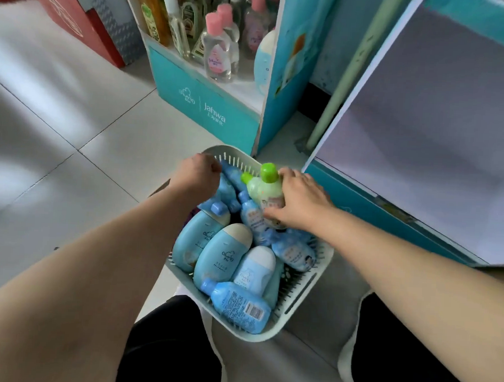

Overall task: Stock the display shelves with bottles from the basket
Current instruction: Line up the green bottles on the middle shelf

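Early days, by the look of it — pale green slotted basket (307, 287) on the floor, heaped with blue lotion bottles (222, 255); right-hand display shelf (422, 147) bare, left shelf (244, 88) holding pink-capped oil bottles (217, 53). Right hand (298, 203) wrapped round a green-capped bottle (267, 185) — pale green body, upright in the basket. Left hand (197, 173) curled at the far rim; contents, if any, hidden.

Both bare arms reached out over the basket (304, 293), the left hand (197, 175) curled at its far edge, the right hand (298, 200) gripping inside it.
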{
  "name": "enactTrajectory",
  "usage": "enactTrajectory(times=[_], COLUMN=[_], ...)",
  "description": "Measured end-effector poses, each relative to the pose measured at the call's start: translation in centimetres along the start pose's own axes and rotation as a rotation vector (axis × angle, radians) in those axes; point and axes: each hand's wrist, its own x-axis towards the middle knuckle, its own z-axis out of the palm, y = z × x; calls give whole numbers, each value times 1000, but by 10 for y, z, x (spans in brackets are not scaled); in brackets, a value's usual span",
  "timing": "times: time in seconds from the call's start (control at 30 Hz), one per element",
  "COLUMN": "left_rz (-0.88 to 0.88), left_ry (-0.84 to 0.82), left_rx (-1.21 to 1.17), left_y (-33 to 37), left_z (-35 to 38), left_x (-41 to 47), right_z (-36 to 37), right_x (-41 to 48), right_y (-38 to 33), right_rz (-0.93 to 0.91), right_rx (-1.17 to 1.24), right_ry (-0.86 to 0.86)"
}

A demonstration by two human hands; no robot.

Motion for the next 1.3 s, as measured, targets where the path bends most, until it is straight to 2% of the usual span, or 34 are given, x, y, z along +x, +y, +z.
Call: enactTrajectory(times=[0.13,0.33,0.53,0.67,0.77,0.83,0.9,0.93,0.97,1.0,1.03,1.1,1.13,1.23,1.3], left_rz=[45,104,21,25,-80,-81,-89,-102,-75,38,34,-204,-239,-205,-113], left_ry=[-104,-166,-225,-229,-239,-280,-285,-276,-380,-445,-478,-470,-461,-549,-528], left_rx=[134,471,495,571,509,422,284,131,131,335,363,20,-70,-66,33], left_y=[30,55,61,56,65,76,83,88,91,87,88,84,76,72,79], left_z=[17,43,55,58,56,55,56,56,55,58,52,47,45,42,36], left_x=[2,6,22,27,28,25,17,13,9,3,-1,5,6,-2,-7], right_z=[-30,-45,-54,-57,-55,-54,-53,-53,-52,-51,-50,-49,-49,-46,-44], right_x=[-47,-78,-68,-69,-68,-68,-69,-70,-71,-73,-74,-77,-78,-81,-82], right_y=[28,44,58,67,71,72,72,71,71,71,71,71,71,70,69], right_rz=[-18,-76,-113,-118,-122,-116,-110,-109,-110,-110,-108,-97,-92,-98,-112], right_rx=[52,31,9,31,68,73,69,67,65,63,61,58,55,30,26], right_ry=[52,22,156,155,138,127,120,119,120,124,129,124,115,92,78])
